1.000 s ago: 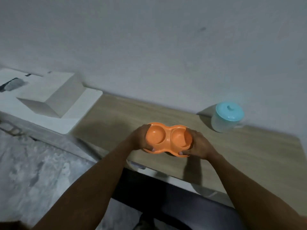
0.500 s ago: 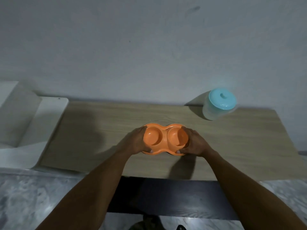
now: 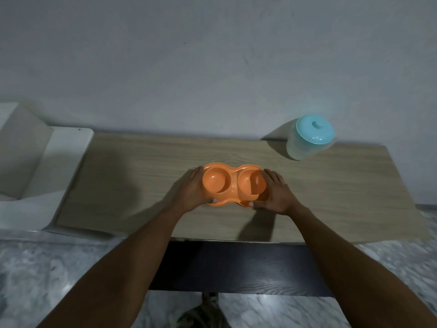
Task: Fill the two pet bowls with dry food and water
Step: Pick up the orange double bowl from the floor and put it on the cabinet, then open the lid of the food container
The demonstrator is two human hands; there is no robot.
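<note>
Orange moulded plastic, smooth and slightly glossy, forms the double pet bowl [image 3: 233,184] — two round, shallow wells joined by a narrow waist inside one figure-eight rim. Both wells look empty; neither dry food nor water shows in them. It sits near the middle of the worktop [image 3: 146,176], a long rectangular board with a pale wood-grain finish, set against a plain grey wall [image 3: 212,62].

The left hand [image 3: 190,189] cups the left end of the bowl, its fingers [image 3: 196,172] held together along the outer rim and the thumb tip pressed to the near edge. The right hand [image 3: 276,192] mirrors it at the right end, fingers close together round the rim, thumb tip on the near edge.

Well apart, at the far right corner of the worktop, stands a translucent round container [image 3: 305,147] with a pale turquoise lid [image 3: 315,133] that has a small knob; its contents cannot be made out. Just beside the worktop's left end sits a white, blocky, matte unit [image 3: 68,147]. Below, the floor [image 3: 54,268] is grey and marbled — a dark panel [image 3: 236,266] lies under the worktop's near edge.
</note>
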